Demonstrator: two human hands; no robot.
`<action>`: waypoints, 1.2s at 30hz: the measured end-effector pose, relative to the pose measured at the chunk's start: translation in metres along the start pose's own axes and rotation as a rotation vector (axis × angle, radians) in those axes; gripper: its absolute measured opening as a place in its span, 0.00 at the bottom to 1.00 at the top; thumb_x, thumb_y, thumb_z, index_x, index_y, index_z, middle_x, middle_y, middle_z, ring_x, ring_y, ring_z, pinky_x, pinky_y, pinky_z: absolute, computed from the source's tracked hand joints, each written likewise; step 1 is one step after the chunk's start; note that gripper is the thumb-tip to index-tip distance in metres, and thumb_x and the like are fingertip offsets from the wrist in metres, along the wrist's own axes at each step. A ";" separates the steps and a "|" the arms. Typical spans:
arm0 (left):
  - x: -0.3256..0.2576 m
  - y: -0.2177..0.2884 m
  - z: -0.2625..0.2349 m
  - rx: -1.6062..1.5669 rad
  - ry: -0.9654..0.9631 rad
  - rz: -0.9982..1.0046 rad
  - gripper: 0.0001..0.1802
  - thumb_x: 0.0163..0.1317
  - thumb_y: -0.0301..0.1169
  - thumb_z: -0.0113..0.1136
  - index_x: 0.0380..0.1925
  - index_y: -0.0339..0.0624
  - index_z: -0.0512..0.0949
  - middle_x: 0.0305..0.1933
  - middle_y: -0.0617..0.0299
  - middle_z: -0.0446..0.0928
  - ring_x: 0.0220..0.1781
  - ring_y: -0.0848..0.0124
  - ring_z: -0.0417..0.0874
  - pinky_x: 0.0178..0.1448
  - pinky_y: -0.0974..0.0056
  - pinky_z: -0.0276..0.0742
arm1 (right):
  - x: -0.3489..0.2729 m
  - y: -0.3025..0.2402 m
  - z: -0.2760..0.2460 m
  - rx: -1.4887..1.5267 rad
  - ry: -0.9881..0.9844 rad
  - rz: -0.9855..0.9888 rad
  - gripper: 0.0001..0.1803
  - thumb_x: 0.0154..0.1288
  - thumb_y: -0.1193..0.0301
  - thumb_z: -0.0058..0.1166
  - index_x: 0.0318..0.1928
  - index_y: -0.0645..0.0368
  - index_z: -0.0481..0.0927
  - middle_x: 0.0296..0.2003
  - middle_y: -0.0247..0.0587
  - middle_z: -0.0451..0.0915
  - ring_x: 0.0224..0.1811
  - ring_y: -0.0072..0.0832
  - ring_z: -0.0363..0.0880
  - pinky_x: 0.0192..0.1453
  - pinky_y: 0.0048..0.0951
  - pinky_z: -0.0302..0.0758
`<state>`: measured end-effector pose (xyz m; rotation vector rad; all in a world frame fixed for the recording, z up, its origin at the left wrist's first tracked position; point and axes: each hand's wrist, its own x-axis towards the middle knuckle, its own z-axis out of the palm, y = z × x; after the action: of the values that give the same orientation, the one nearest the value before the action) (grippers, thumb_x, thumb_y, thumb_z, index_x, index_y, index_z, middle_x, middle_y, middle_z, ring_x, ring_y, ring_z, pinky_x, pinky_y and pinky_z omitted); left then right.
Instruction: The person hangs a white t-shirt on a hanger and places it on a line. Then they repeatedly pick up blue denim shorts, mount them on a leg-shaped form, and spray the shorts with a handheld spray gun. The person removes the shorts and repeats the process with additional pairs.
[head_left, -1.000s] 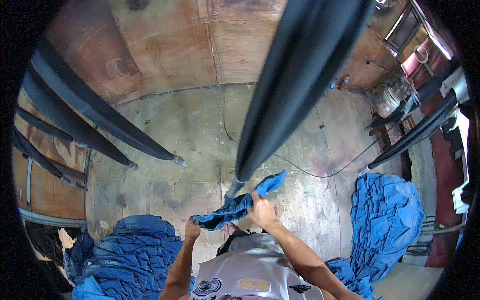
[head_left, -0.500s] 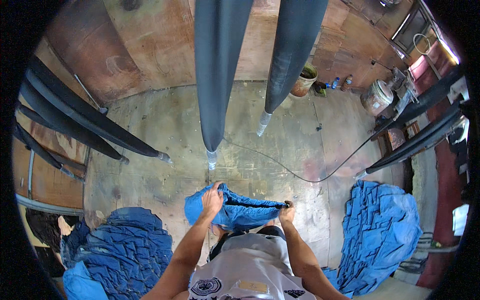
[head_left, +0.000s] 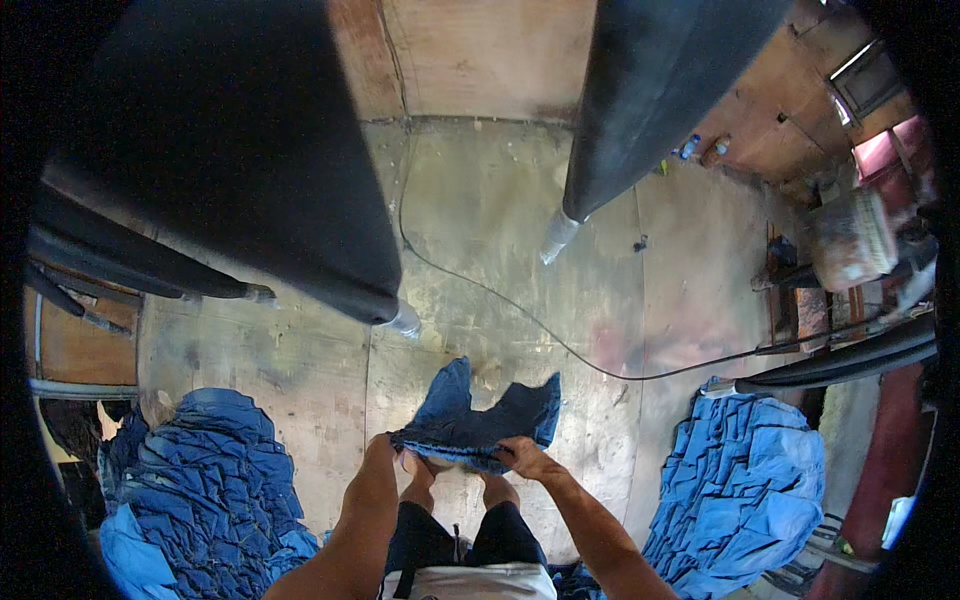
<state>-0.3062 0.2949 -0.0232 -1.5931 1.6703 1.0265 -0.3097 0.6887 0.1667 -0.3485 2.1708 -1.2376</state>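
Note:
Between my hands a pair of blue denim shorts [head_left: 483, 425] is spread out in front of my shins, its two legs pointing away from me. Its gathered waist edge lies nearest to me. My right hand [head_left: 525, 458] is closed on the right end of that edge. At the left end, my left hand [head_left: 390, 446] grips the edge too, with its fingers mostly hidden. Down to my left sits a heap of darker blue denim garments [head_left: 205, 480]; on my right is a heap of lighter blue ones [head_left: 740, 480].
Long dark tubes with plastic-wrapped ends hang around me: a big one [head_left: 250, 160] close at left, another [head_left: 650, 100] ahead to the right, several along both sides. A black cable [head_left: 520, 312] crosses the floor. A stained bucket [head_left: 850, 240] and small bottles [head_left: 690, 147] are at the right.
The shorts have swung from bunched sideways to spread with their legs away from me. My hands have moved lower and nearer. The view has shifted toward the hanging tubes.

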 end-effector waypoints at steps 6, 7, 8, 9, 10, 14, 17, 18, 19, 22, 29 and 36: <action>-0.011 0.094 0.112 0.631 0.193 0.419 0.20 0.64 0.45 0.59 0.45 0.44 0.87 0.52 0.50 0.86 0.54 0.50 0.87 0.55 0.50 0.83 | 0.108 0.151 -0.044 0.064 0.525 0.439 0.21 0.67 0.53 0.61 0.41 0.62 0.85 0.30 0.57 0.85 0.32 0.51 0.84 0.36 0.45 0.77; -0.017 0.122 0.130 0.594 0.124 0.509 0.22 0.65 0.47 0.58 0.45 0.42 0.87 0.52 0.49 0.86 0.56 0.49 0.86 0.57 0.49 0.82 | 0.136 0.175 -0.064 0.151 0.754 0.419 0.18 0.68 0.60 0.58 0.36 0.66 0.87 0.33 0.58 0.86 0.33 0.49 0.86 0.38 0.45 0.79; -0.022 0.156 0.147 0.656 0.019 0.542 0.23 0.64 0.48 0.60 0.47 0.42 0.86 0.52 0.49 0.85 0.57 0.48 0.85 0.59 0.48 0.81 | 0.164 0.195 -0.087 0.020 0.904 0.436 0.19 0.66 0.60 0.58 0.35 0.67 0.86 0.35 0.62 0.85 0.37 0.56 0.86 0.42 0.48 0.80; -0.026 0.187 0.164 0.633 -0.008 0.627 0.25 0.64 0.50 0.60 0.47 0.40 0.85 0.52 0.46 0.85 0.58 0.46 0.84 0.60 0.48 0.80 | 0.192 0.210 -0.112 -0.260 0.908 0.557 0.19 0.64 0.59 0.58 0.36 0.66 0.87 0.37 0.63 0.85 0.43 0.59 0.85 0.46 0.52 0.80; -0.027 0.216 0.173 0.523 -0.094 0.742 0.29 0.63 0.53 0.63 0.48 0.35 0.84 0.52 0.39 0.83 0.56 0.43 0.85 0.59 0.46 0.80 | 0.218 0.219 -0.140 -0.261 0.898 0.699 0.19 0.64 0.57 0.57 0.38 0.63 0.87 0.39 0.64 0.85 0.46 0.61 0.84 0.50 0.54 0.79; -0.016 0.290 0.171 -0.071 -0.474 0.507 0.30 0.63 0.55 0.69 0.37 0.32 0.85 0.25 0.53 0.80 0.28 0.55 0.82 0.33 0.51 0.76 | 0.328 0.203 -0.208 -0.181 0.915 0.266 0.19 0.66 0.60 0.55 0.42 0.63 0.87 0.40 0.62 0.85 0.47 0.54 0.86 0.50 0.49 0.80; 0.025 0.237 0.106 -0.005 -0.246 1.046 0.22 0.66 0.47 0.66 0.49 0.40 0.83 0.41 0.54 0.85 0.44 0.59 0.85 0.47 0.56 0.80 | 0.373 0.167 -0.201 -0.220 0.578 0.016 0.21 0.71 0.63 0.50 0.57 0.63 0.81 0.60 0.54 0.81 0.65 0.45 0.76 0.70 0.42 0.70; 0.044 0.198 0.076 0.315 -0.062 1.185 0.19 0.68 0.42 0.63 0.53 0.44 0.81 0.49 0.56 0.83 0.52 0.62 0.83 0.56 0.59 0.78 | 0.380 0.154 -0.188 -0.177 0.569 -0.067 0.18 0.68 0.65 0.51 0.51 0.63 0.83 0.53 0.56 0.83 0.59 0.46 0.80 0.63 0.43 0.73; 0.066 0.157 0.045 0.554 0.073 1.206 0.18 0.69 0.37 0.60 0.58 0.47 0.79 0.58 0.59 0.82 0.61 0.65 0.81 0.65 0.61 0.76 | 0.385 0.140 -0.166 -0.134 0.558 -0.148 0.16 0.65 0.67 0.52 0.45 0.64 0.85 0.46 0.58 0.84 0.52 0.47 0.84 0.57 0.44 0.77; 0.135 0.066 -0.028 -0.664 -0.273 0.299 0.07 0.68 0.37 0.61 0.40 0.49 0.80 0.35 0.62 0.78 0.33 0.69 0.75 0.35 0.61 0.70 | 0.413 0.081 -0.088 -0.149 0.568 -0.215 0.13 0.60 0.69 0.55 0.39 0.64 0.87 0.40 0.61 0.86 0.47 0.51 0.87 0.51 0.45 0.80; 0.044 0.062 -0.205 -0.689 0.309 0.765 0.06 0.62 0.29 0.64 0.30 0.37 0.83 0.30 0.62 0.81 0.24 0.75 0.75 0.25 0.64 0.69 | 0.337 -0.091 -0.019 -0.089 0.452 0.009 0.16 0.65 0.62 0.57 0.37 0.65 0.85 0.35 0.65 0.83 0.43 0.53 0.84 0.48 0.46 0.77; -0.235 0.189 -0.338 -0.404 0.195 1.580 0.10 0.61 0.22 0.63 0.33 0.19 0.82 0.32 0.51 0.86 0.28 0.68 0.84 0.33 0.58 0.79 | 0.152 -0.223 -0.107 0.175 0.733 0.020 0.13 0.67 0.68 0.61 0.33 0.68 0.84 0.21 0.39 0.79 0.27 0.25 0.73 0.34 0.37 0.73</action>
<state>-0.4437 0.1252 0.3738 -0.2000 2.9967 1.9933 -0.5102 0.5687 0.3387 0.2465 2.6062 -1.7171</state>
